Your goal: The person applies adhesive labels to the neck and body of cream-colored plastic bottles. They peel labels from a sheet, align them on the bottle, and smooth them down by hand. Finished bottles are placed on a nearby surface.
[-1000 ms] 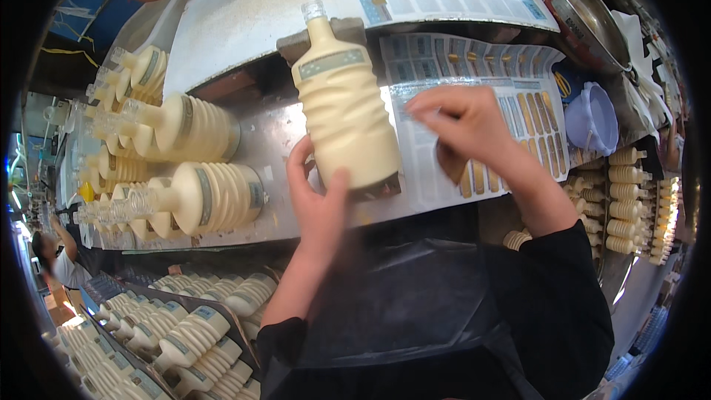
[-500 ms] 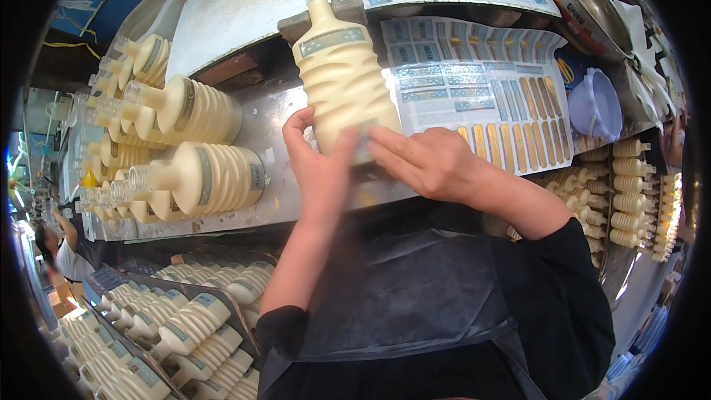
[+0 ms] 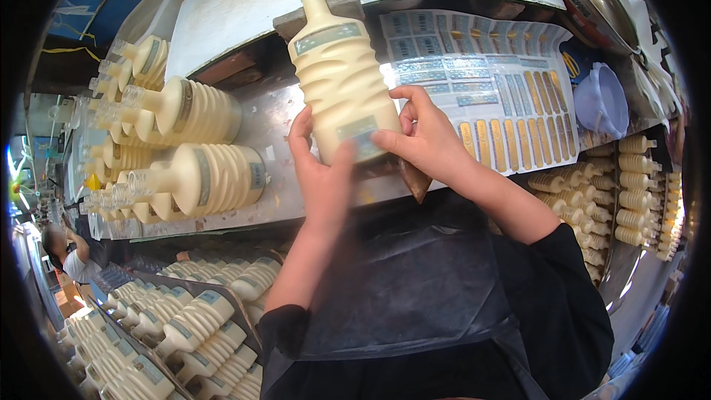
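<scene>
A cream-coloured bottle with wavy ridges and a clear neck [image 3: 344, 74] lies in front of me, its neck pointing away and resting on a grey block [image 3: 348, 7]. My left hand [image 3: 322, 167] grips the bottle's left lower side, the thumb over its front near the base. From the right, my right hand [image 3: 426, 133] holds the bottle's lower edge, its thumb on a bluish-grey label [image 3: 359, 133] there and its fingers curled at the side. Another label band [image 3: 327, 37] crosses the bottle's shoulder. Beside my right hand lie sheets of blue and gold stickers [image 3: 481, 96].
Several cream bottles [image 3: 215, 178] lie on the metal bench to the left. Stacked labelled bottles [image 3: 196, 322] fill the lower left, and more bottles [image 3: 629, 200] stand in rows at right. A lilac bucket [image 3: 601, 100] is beyond the sticker sheets. Another person [image 3: 70, 252] is far left.
My right hand has shifted from fingers pressed flat on the lower label to gripping the bottle's right side, thumb on the label. My left hand stays on the left side.
</scene>
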`<state>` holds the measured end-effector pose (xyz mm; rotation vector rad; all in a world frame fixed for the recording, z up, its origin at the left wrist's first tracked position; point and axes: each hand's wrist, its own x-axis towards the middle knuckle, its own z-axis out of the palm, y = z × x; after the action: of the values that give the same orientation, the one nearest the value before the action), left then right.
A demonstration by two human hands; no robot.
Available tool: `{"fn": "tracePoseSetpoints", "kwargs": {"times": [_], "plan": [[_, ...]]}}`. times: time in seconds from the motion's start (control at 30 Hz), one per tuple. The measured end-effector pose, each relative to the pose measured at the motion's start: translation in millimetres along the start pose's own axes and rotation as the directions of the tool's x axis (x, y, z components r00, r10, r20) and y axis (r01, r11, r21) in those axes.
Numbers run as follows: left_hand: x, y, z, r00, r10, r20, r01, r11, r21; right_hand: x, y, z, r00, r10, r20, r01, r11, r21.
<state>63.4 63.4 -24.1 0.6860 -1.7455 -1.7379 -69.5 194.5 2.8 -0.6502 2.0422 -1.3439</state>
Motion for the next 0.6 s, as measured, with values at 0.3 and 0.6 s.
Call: {"fn": "tracePoseSetpoints", "kwargs": {"times": [0.3,0.6], "plan": [[2.3,4.9,-1.4,0.999,-0.049,0.004,0.049,0.998,-0.031,1.6,7.2,1.2,1.0,-0.002,0.007,0.002,0.997,0.076],[2.4,-0.5,-4.1,1.0,-0.025,0.006,0.025,0.999,-0.043,2.8,9.6,1.6,1.0,-0.01,0.011,0.01,0.999,0.05]]}}
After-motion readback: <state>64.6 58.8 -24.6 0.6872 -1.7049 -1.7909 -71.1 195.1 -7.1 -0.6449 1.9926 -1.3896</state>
